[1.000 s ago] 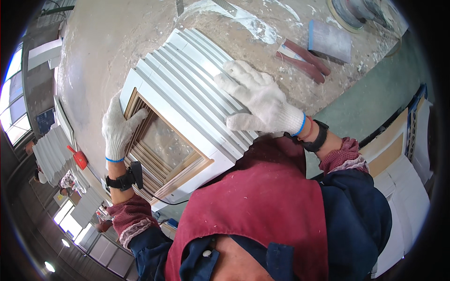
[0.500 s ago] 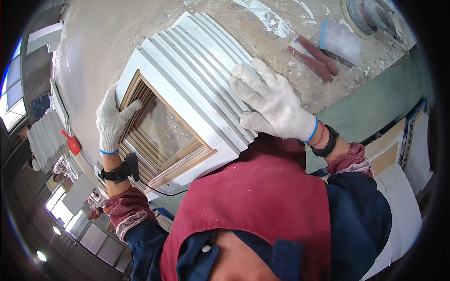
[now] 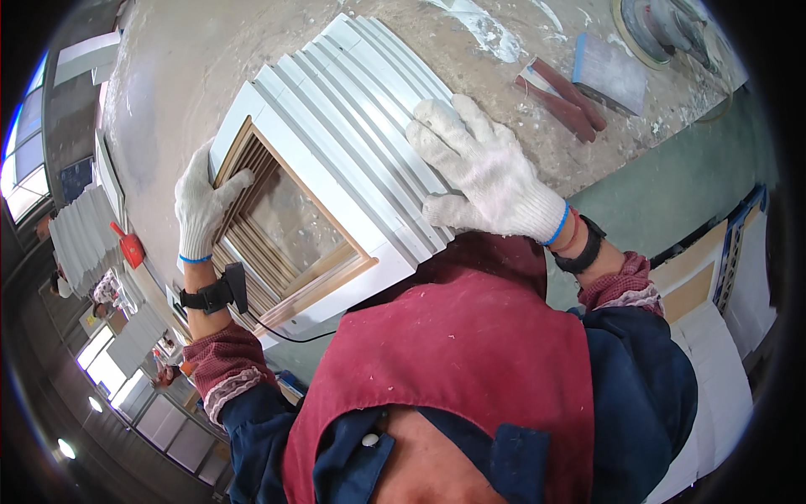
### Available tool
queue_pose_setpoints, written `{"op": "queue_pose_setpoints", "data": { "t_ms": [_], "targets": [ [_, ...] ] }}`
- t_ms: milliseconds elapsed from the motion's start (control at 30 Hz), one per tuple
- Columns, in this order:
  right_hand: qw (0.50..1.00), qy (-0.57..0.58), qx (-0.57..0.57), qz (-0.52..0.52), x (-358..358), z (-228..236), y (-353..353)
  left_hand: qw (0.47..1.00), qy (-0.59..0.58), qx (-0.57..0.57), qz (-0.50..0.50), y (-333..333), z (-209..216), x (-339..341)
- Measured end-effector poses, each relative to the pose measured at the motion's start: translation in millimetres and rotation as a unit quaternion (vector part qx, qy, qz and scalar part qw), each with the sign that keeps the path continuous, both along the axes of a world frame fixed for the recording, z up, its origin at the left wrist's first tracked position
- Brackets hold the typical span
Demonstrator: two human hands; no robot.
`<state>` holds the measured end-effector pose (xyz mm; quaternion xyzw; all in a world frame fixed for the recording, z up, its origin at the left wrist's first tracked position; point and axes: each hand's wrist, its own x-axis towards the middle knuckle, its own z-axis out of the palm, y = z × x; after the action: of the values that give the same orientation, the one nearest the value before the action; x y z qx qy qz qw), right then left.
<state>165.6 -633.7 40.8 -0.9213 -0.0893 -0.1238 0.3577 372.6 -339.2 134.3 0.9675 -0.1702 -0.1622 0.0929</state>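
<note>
A stack of white rectangular frames (image 3: pixel 340 105) stands on edge on the workbench, its grooved outer sides facing up and right. The opening of the front frame shows bare wood-coloured inner edges and the frames behind it. My left hand (image 3: pixel 198 206), in a white knitted glove, grips the left side of the stack, with the thumb hooked inside the opening and the other fingers outside. My gloved right hand (image 3: pixel 495 181) lies flat on the right side of the stack, fingers spread.
The workbench (image 3: pixel 185 76) is smeared with white residue. At its right lie reddish-brown sandpaper strips (image 3: pixel 561 102), a grey-blue block (image 3: pixel 609 76) and a round grey power tool (image 3: pixel 663 29). A red dustpan-like object (image 3: pixel 128 246) is at the left. White panels (image 3: pixel 709 353) stand at lower right.
The stack has shifted slightly away from me and to the left at its near corner. My right hand has moved a little with it, while my left hand keeps its grip.
</note>
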Motion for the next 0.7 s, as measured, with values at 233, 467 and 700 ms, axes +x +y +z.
{"op": "queue_pose_setpoints", "data": {
  "t_ms": [233, 467, 700],
  "targets": [
    [0.998, 0.041, -0.051, 0.008, -3.9, -2.8, 2.8, 1.000, -0.021, 0.001, -0.016, 3.0, -0.9, -3.4],
    [0.988, 0.063, 0.125, -0.068, -8.0, 13.2, -49.6, 0.999, -0.018, -0.001, -0.027, 11.8, 1.0, -1.0],
    [0.930, 0.099, -0.299, -0.187, -8.7, -9.9, -88.7, 0.994, -0.057, 0.036, -0.092, 7.7, -1.9, 0.2]
  ]
}}
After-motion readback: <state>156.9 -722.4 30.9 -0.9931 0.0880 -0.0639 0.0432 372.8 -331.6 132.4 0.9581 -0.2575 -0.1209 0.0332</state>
